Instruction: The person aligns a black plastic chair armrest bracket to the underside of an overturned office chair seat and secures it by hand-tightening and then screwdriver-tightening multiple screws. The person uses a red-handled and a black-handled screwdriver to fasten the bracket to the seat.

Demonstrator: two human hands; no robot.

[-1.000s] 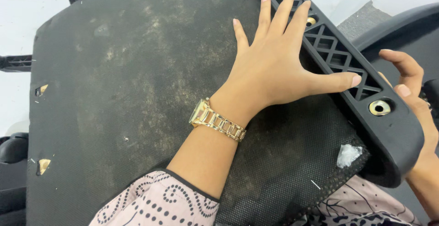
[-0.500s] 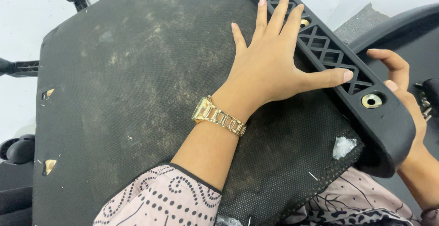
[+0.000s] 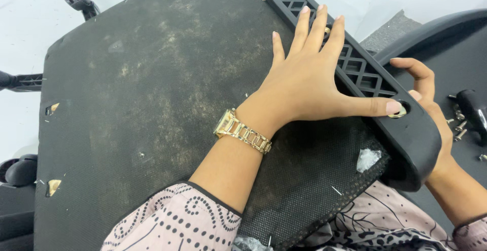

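- nearest the camera, two sleeves of pale pink fabric with black dotted patterns [image 3: 172, 225] frame the bottom edge, and a gold metal link wristwatch [image 3: 242, 130] sits on the left wrist.
- the left hand [image 3: 309, 81] lies flat and spread wide, palm down, on the dusty black fabric-covered underside of a chair seat [image 3: 152, 104]; its fingers reach over the black plastic lattice-patterned bracket [image 3: 365, 73] and the thumb stretches along the bracket towards a round brass-coloured screw hole [image 3: 401, 111]. it grips nothing; the flat press looks meant to steady the bracket against the seat.
- the right hand [image 3: 431, 109] comes in from beyond the bracket's rounded near end, fingers curled loosely around its outer edge, index finger raised. whether it pinches a small part i cannot tell, as the bracket hides the palm; the hold seems to brace the bracket from the other side.
- a scrap of clear crumpled plastic [image 3: 369, 158] lies on the mesh edge of the seat, just below the bracket.
- to the right, a few small silver metal screws [image 3: 459, 124] lie loose on a dark curved plastic chair part [image 3: 451, 48], next to a black glossy handle-like piece [image 3: 474, 111], within easy reach of the right hand.
- further out on the left, black plastic chair castors [image 3: 78, 0] and base arms [image 3: 20, 81] poke out past the seat over a white floor [image 3: 25, 22].
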